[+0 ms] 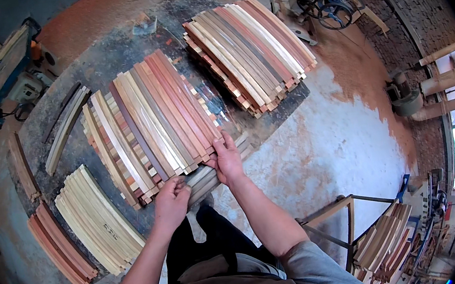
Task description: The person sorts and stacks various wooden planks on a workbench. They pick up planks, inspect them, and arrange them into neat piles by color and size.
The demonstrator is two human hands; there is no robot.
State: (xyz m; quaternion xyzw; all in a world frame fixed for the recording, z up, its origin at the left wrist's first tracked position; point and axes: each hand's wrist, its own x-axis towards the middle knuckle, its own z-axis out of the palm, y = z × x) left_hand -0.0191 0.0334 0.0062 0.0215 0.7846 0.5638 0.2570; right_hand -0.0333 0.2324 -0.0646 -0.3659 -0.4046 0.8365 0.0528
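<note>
A stack of long wooden strips (161, 111) in red, brown and pale tones lies in front of me, its near ends toward my body. Along its left side, a few top strips lie spaced apart over a lower layer. At the near right corner, my right hand (226, 158) has its fingers bent around the ends of the reddish strips. My left hand (172, 202) is closed beside the near ends, left of my right hand; whatever its fingers hold is hidden. Below the ends, between my hands, a bundle of greyish strips (204, 182) shows.
Another mixed-colour stack (252, 50) stands far right. Pale strips (98, 220) and reddish strips (62, 246) lie at left, with loose curved pieces (68, 130) beyond them. A metal frame rack (351, 229) and more boards (381, 242) are at lower right. Machines stand along the edges.
</note>
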